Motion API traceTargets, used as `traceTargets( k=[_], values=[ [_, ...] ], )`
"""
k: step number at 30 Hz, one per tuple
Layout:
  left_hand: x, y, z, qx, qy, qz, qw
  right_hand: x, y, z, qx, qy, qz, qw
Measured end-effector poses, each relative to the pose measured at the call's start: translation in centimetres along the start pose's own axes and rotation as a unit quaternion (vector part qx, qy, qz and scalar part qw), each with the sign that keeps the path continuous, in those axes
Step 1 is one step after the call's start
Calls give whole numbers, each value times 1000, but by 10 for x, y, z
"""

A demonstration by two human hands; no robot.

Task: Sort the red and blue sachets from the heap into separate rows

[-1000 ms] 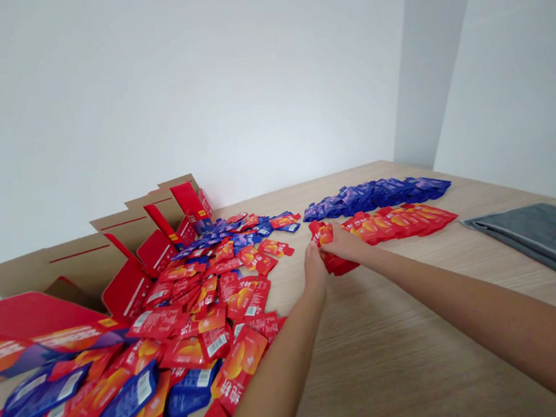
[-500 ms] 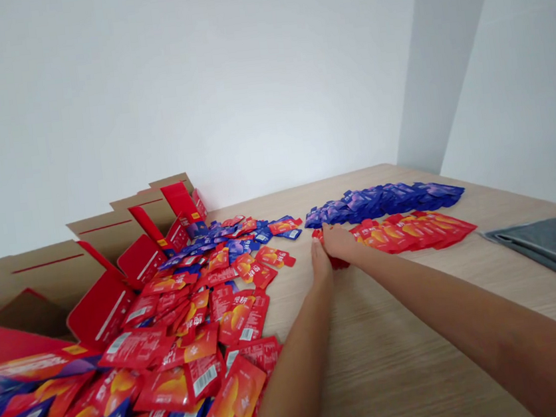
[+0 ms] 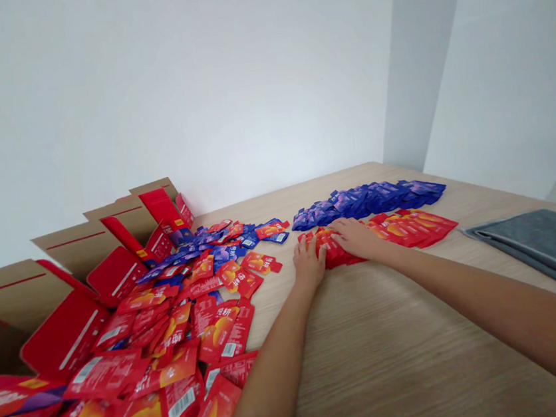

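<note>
Red sachets (image 3: 413, 228) on pale wood-grained table (image 3: 397, 329), white wall (image 3: 244, 85) behind

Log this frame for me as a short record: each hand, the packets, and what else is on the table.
Left hand: fingers on the left end of the red packet row
Right hand: on top of the same row, just right of the left hand
Red row: overlapping packets, partly covered by the hands
Blue row: overlapping packets, behind the red row
Mixed pile: loose red and blue packets, left of both rows
Boxes: red and brown cardboard, open, along the left
Grey folded item: far right
Surface: wood-grain table
</note>
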State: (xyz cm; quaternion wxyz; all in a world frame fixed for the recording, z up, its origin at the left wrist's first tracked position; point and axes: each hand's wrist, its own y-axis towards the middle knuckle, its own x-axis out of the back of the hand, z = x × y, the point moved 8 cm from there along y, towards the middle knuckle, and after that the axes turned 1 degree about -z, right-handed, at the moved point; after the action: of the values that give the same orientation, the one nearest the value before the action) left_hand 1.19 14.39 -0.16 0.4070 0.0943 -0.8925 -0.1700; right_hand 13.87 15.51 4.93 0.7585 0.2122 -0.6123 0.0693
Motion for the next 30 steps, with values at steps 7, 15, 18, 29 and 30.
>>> traceTargets(
  k=[7,15,18,29,30],
  values=[
    [-2,-6,-4,-32,121,82,989,-15,-29,12,128,-41,-54,989],
    [-3,-10,-5,-93,143,122,978,-19,-43,-8,114,-45,-88,989],
    [-13,-10,-15,-93,140,120,979,-19,-47,-18,124,-52,-86,987],
    [-27,-16,-33,-65,148,79,984,-7,-58,-57,134,-62,-116,982],
    [-26,-16,-32,-66,149,79,983,-7,-59,-59,126,-65,-119,983]
  ],
)
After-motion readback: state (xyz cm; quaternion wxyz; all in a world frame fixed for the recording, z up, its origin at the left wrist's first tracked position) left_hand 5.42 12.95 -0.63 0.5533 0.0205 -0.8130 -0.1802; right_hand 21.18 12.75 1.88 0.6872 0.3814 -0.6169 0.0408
